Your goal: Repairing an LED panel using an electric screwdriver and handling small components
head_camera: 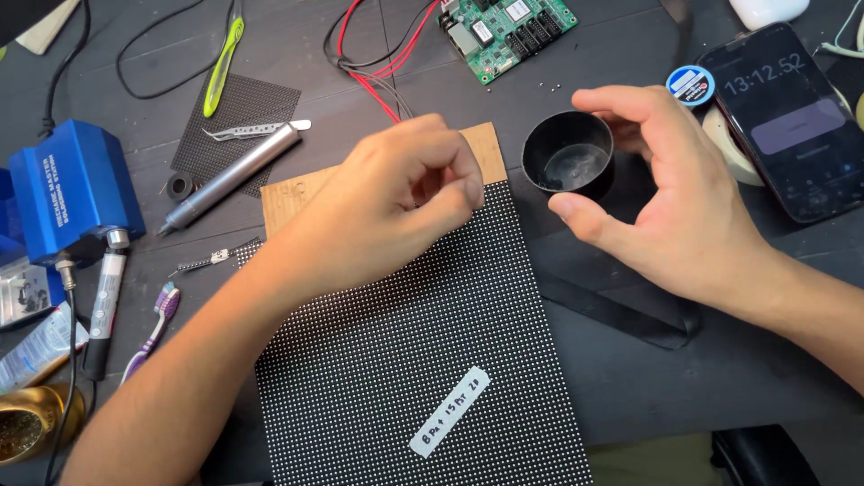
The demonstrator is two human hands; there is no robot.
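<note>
Hands busy: left hand [409, 193] pinched shut, fingertips together over the black dotted LED panel [423, 360], perhaps on something tiny; right hand [670, 193] curls open around the small round black cup [569, 160], steadying it on the worktop [630, 360].

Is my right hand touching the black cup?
Cannot tell. In the head view the right hand curls around the black cup, fingers close behind its rim, without plainly showing contact or gap.

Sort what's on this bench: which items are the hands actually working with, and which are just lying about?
In use:
- left hand, fingers pinched over the dotted LED panel
- right hand, curled around the small black cup

Lying about:
- green circuit board
- phone
- blue soldering station
- toothbrush
- tweezers
- silver pen-shaped tool
</note>
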